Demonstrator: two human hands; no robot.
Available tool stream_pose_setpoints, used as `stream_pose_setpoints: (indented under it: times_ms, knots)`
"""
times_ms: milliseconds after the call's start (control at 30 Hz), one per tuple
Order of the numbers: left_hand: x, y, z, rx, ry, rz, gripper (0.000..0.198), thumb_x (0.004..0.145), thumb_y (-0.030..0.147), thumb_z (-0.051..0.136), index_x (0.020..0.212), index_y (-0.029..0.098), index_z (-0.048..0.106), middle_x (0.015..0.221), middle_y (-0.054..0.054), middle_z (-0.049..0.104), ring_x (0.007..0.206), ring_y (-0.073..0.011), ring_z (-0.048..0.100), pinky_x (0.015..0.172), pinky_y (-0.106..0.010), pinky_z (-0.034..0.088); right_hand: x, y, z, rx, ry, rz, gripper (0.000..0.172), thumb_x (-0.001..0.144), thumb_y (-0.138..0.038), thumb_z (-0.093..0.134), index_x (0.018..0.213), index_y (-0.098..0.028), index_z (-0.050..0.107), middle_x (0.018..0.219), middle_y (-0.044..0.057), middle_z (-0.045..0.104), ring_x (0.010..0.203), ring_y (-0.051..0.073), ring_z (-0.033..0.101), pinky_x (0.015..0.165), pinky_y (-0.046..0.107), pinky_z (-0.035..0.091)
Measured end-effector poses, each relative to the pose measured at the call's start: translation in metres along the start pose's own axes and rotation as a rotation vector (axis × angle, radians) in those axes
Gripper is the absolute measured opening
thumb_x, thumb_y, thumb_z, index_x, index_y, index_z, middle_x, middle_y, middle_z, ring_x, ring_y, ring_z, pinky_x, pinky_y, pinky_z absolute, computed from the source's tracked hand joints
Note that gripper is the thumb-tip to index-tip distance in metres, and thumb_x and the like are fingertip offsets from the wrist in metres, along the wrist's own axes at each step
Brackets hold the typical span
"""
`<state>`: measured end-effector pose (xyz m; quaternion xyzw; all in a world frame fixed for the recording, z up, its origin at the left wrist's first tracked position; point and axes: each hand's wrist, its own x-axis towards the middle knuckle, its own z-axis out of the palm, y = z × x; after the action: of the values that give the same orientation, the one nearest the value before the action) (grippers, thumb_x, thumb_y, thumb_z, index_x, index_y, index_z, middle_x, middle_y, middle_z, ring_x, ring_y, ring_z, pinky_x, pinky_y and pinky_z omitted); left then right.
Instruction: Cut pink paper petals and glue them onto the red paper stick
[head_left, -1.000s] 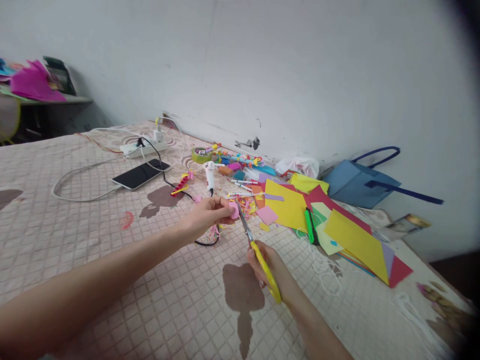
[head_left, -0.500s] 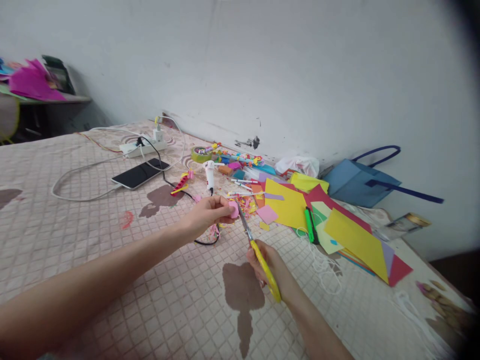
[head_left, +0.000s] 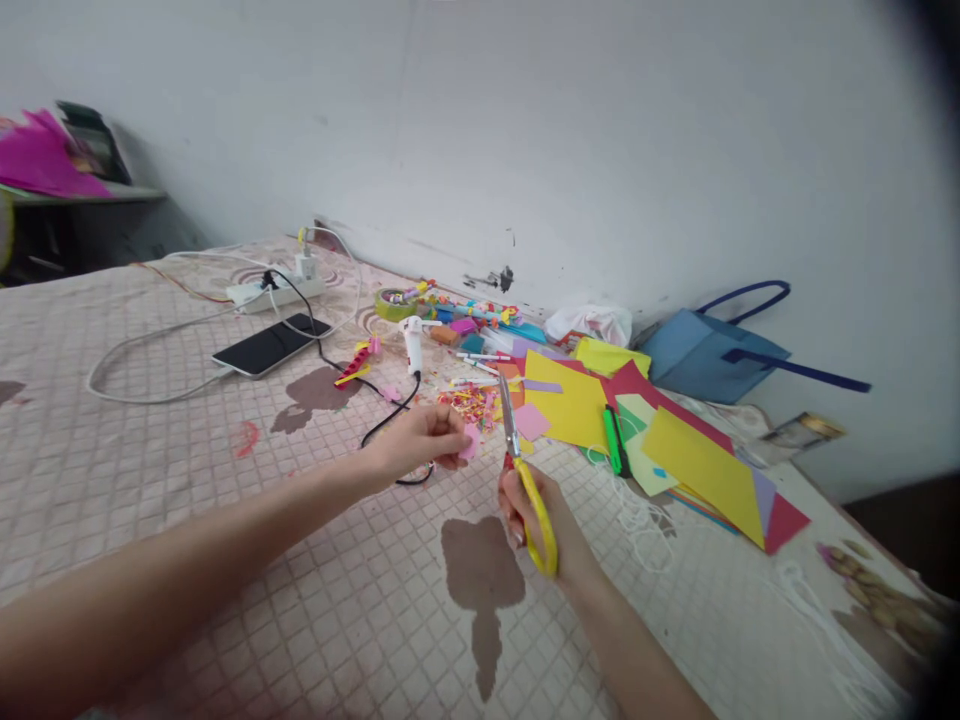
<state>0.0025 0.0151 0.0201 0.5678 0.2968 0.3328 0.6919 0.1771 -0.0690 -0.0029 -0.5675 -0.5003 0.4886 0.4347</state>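
Between the thumb and fingers of my left hand [head_left: 427, 438] is a small pink piece of paper [head_left: 470, 442]. My right hand [head_left: 541, 515] grips a pair of scissors [head_left: 534, 500] with yellow and red handles, its blades pointing up and away from me. The blades stand a little to the right of the pink piece, apart from it. Beyond my hands lies a pile of tiny coloured scraps [head_left: 471, 405]. A white glue gun [head_left: 413, 345] with a black cord rests behind it, and a pink square [head_left: 531, 421] lies right of the blades.
Yellow sheets [head_left: 705, 470] and red sheets spread to the right, with a green cutter [head_left: 616, 440] and white string [head_left: 641, 520] beside them. A blue bag [head_left: 712, 355] leans by the wall. At left are a phone [head_left: 271, 346] and a power strip [head_left: 276, 292] with trailing cables.
The scissors have drawn away from the pink paper, leaving a gap between them. My left hand with the paper sits slightly lower, and the whole view has shifted a little.
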Motion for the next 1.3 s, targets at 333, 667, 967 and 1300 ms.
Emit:
stream_pose_setpoints:
  times_ms: [333, 667, 967, 1300]
  knots:
    - [-0.008, -0.011, 0.012, 0.335, -0.203, 0.137, 0.018, 0.076, 0.026, 0.059, 0.09, 0.016, 0.057, 0.06, 0.003, 0.054, 0.053, -0.0081, 0.049, 0.049, -0.018, 0.037, 0.003, -0.003, 0.001, 0.101, 0.084, -0.049, 0.031, 0.069, -0.039, 0.066, 0.075, -0.02, 0.043, 0.052, -0.01, 0.044, 0.034, 0.004, 0.037, 0.033, 0.017, 0.034]
    - [-0.009, -0.02, 0.02, 0.205, -0.126, -0.057, 0.026, 0.074, 0.037, 0.064, 0.079, 0.014, 0.053, 0.068, -0.002, 0.06, 0.058, -0.0105, 0.056, 0.054, -0.022, 0.045, 0.002, -0.002, 0.003, 0.093, 0.14, -0.089, 0.024, 0.071, -0.03, 0.064, 0.073, -0.02, 0.043, 0.059, -0.008, 0.044, 0.04, 0.004, 0.039, 0.036, 0.017, 0.036]
    - [-0.009, -0.02, 0.023, -0.025, 0.01, -0.143, 0.022, 0.073, 0.032, 0.065, 0.074, 0.013, 0.054, 0.065, -0.002, 0.063, 0.056, -0.0082, 0.056, 0.059, -0.021, 0.044, 0.001, -0.002, 0.008, 0.176, 0.161, -0.105, 0.027, 0.07, -0.033, 0.067, 0.072, -0.02, 0.044, 0.053, -0.01, 0.042, 0.037, 0.005, 0.037, 0.036, 0.018, 0.036]
    - [-0.007, -0.016, 0.018, 0.126, -0.042, -0.008, 0.026, 0.071, 0.036, 0.067, 0.071, 0.013, 0.055, 0.059, 0.001, 0.059, 0.054, -0.0084, 0.054, 0.054, -0.021, 0.042, 0.002, 0.0, 0.006, 0.167, 0.147, -0.101, 0.028, 0.069, -0.034, 0.068, 0.073, -0.02, 0.044, 0.056, -0.009, 0.044, 0.036, 0.004, 0.037, 0.034, 0.017, 0.036]
